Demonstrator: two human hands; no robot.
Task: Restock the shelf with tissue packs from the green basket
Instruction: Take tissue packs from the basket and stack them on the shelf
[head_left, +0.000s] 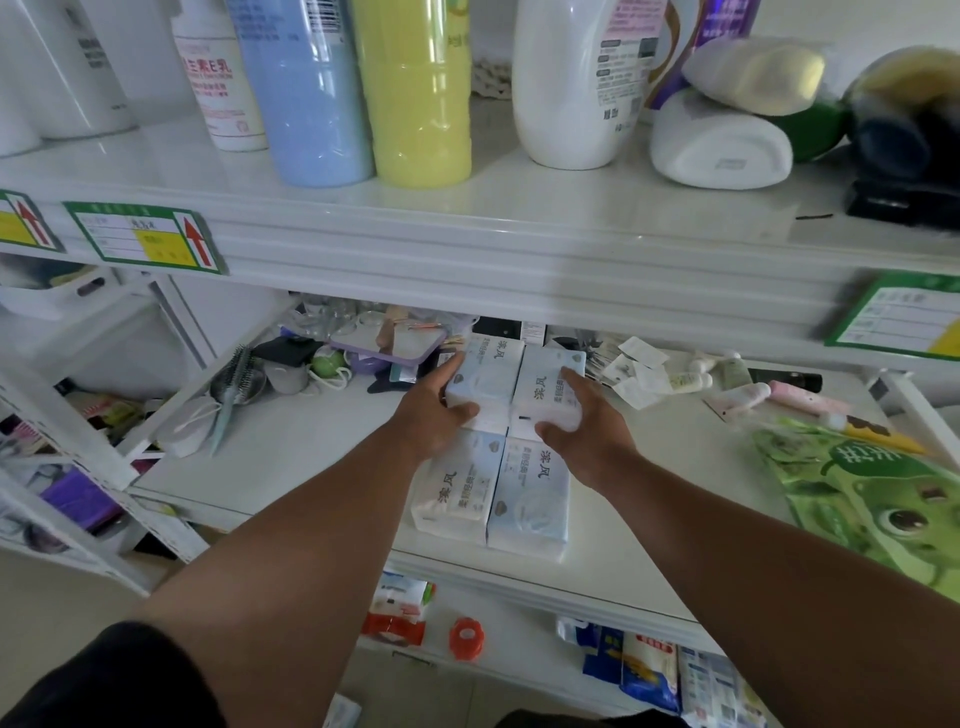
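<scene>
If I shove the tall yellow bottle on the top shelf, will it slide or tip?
The yellow bottle is tall and narrow, so a high push would probably tip it. The glossy shelf might let it slide if pushed low. It touches the blue bottle.

Under the left hand (434, 410) and right hand (584, 415), 4 tissue packs (491, 384) show pale blue and white wrappers with dark printed characters (each carries a small grey emblem). Above the hands stand a light blue bottle (304, 88), a yellow bottle (415, 88) and a white bottle (571, 83). The white shelf (322, 441) edge above the left hand carries a green-bordered label (148, 239) with a yellow panel and red arrow. Right of the right hand lies a bright green bag (878, 499) printed with a cartoon face.
</scene>
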